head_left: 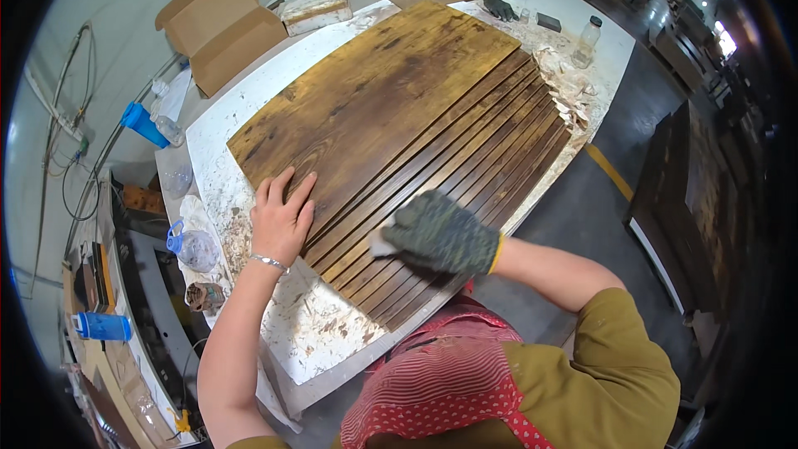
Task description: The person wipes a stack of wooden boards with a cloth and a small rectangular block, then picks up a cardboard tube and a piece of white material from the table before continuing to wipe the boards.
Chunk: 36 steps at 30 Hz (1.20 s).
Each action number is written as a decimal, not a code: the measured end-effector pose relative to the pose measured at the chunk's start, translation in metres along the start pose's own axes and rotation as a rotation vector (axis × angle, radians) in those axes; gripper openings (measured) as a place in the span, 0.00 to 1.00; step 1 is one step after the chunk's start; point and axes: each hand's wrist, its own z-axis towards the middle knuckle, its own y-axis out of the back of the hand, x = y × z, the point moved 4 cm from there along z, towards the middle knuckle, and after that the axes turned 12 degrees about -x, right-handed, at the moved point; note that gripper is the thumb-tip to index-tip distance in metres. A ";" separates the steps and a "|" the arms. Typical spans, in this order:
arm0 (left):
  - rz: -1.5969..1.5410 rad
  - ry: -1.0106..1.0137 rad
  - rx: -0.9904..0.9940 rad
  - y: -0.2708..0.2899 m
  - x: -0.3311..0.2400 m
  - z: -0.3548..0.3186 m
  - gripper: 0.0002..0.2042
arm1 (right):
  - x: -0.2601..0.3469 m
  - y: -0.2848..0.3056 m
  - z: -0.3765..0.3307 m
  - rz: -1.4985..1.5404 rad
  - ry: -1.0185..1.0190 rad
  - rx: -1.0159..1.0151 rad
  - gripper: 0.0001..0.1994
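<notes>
A brown wood-grain panel lies on top of a stack of similar boards. The lower boards are fanned out toward me, so their long edges show as overlapping strips. My left hand, bare and with a bracelet at the wrist, rests with fingers spread on the near left corner of the top panel. A dark green knit glove covers my right hand, which is closed over the strips near their left part. From its fingers sticks out a small whitish pad or cloth, slightly blurred and mostly covered by the glove.
The stack sits on a white table strewn with scraps. An opened cardboard box, a blue cup and a clear jug stand along the left. At the far side are a glove, a glass jar and crumpled paper.
</notes>
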 end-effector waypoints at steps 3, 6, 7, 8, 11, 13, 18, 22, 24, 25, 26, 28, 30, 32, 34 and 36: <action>0.009 -0.030 0.028 0.002 -0.004 0.007 0.19 | -0.052 0.024 -0.030 -0.103 -0.051 -0.136 0.13; 0.026 -0.042 0.049 0.007 -0.005 0.009 0.19 | -0.100 0.042 -0.056 -0.129 -0.097 -0.176 0.16; 0.025 -0.044 0.066 0.004 -0.007 0.012 0.19 | -0.117 0.047 -0.065 -0.133 -0.124 -0.195 0.17; 0.014 -0.056 0.067 0.003 -0.009 0.015 0.19 | -0.133 0.051 -0.072 -0.142 -0.137 -0.194 0.17; 0.029 -0.014 0.134 0.005 -0.011 0.017 0.20 | -0.171 0.067 -0.091 -0.181 -0.190 -0.218 0.19; 0.039 0.019 0.178 0.010 -0.011 0.015 0.20 | -0.198 0.078 -0.104 -0.204 -0.247 -0.213 0.19; 0.046 0.025 0.234 0.009 -0.013 0.013 0.20 | -0.282 0.102 -0.151 -0.263 -0.365 -0.228 0.20; 0.032 0.049 0.274 0.009 -0.016 0.016 0.20 | -0.335 0.120 -0.183 -0.517 -0.658 -0.243 0.20; 0.046 0.052 0.284 0.007 -0.015 0.017 0.20 | -0.340 0.124 -0.191 -0.521 -0.738 -0.293 0.19; 0.051 0.051 0.280 0.007 -0.015 0.018 0.20 | -0.340 0.127 -0.192 -0.521 -0.812 -0.339 0.19; 0.057 0.039 0.285 0.006 -0.015 0.019 0.20 | -0.330 0.125 -0.189 -0.472 -0.759 -0.360 0.18; 0.077 0.048 0.296 0.009 -0.015 0.015 0.20 | -0.286 0.125 -0.149 -0.355 -0.635 -0.318 0.16; 0.052 0.051 0.283 0.009 -0.017 0.018 0.21 | -0.246 0.113 -0.130 -0.235 -0.321 -0.513 0.13; 0.054 0.049 0.287 0.008 -0.015 0.017 0.21 | -0.222 0.098 -0.113 -0.194 -0.326 -0.287 0.20; 0.061 0.047 0.291 0.008 -0.014 0.018 0.21 | -0.236 0.092 -0.114 -0.185 -0.360 -0.209 0.19; 0.083 0.035 0.295 0.008 -0.012 0.014 0.21 | -0.268 0.103 -0.116 -0.252 -0.540 -0.122 0.16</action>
